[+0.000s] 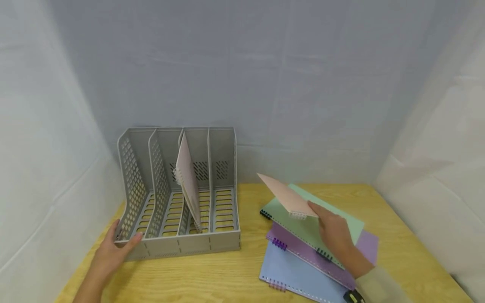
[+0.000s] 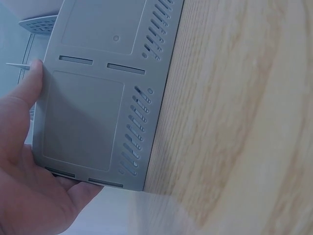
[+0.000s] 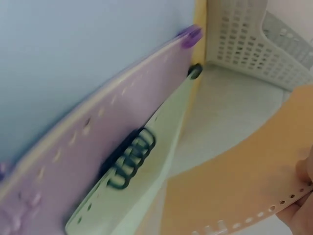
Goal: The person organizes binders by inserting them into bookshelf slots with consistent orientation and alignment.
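A grey file organizer [image 1: 189,246] with several upright compartments stands on the left of the table. My left hand [image 1: 110,256] grips its front left corner, thumb over the front rim and fingers round the side, as the left wrist view also shows. One pale pink notebook [image 1: 185,176] leans inside a middle compartment. My right hand [image 1: 335,229] pinches a peach spiral notebook [image 1: 286,195] by its edge, above a fanned pile. The pile has a green notebook [image 1: 303,227] on top, then a purple notebook [image 1: 367,246], then a blue notebook [image 1: 291,265].
The wooden table [image 1: 204,277] carries everything. A pale sheet [image 1: 303,92] hangs behind it, with white sheets [image 1: 53,168] at both sides. A small dark object [image 1: 353,296] shows by the right sleeve at the lower edge.
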### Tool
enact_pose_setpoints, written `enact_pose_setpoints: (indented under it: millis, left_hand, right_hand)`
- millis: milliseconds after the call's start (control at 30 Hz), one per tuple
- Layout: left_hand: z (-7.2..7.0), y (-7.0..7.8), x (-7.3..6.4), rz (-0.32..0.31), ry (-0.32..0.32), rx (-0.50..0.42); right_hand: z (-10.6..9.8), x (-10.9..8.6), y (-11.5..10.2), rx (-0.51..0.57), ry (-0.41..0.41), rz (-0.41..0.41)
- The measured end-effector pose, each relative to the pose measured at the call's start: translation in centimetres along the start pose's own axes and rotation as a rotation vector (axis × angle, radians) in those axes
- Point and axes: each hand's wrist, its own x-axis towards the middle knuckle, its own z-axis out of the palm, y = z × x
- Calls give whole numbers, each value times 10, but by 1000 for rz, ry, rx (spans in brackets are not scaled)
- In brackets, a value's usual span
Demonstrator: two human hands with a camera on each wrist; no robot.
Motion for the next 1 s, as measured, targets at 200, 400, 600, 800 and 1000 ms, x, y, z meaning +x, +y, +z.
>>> enact_pose_setpoints:
  millis: [200, 400, 600, 800, 1000]
  left_hand:
    - [1, -1, -1, 5, 14, -15]
    - [1, -1, -2, 8, 12, -32]
    - [2, -4, -2, 14, 17, -50]
    - [2, -2, -3, 15, 23, -40]
    - [1, 0, -2, 14, 17, -41]
  right_hand:
    - [-1, 4, -13, 108, 129, -43]
    - [-5, 7, -32, 201, 172, -9]
    - [-6, 7, -45, 296, 269, -57]
    - [-6, 15, -62, 377, 380, -107]
    - [-9, 21, -85, 392, 426, -76]
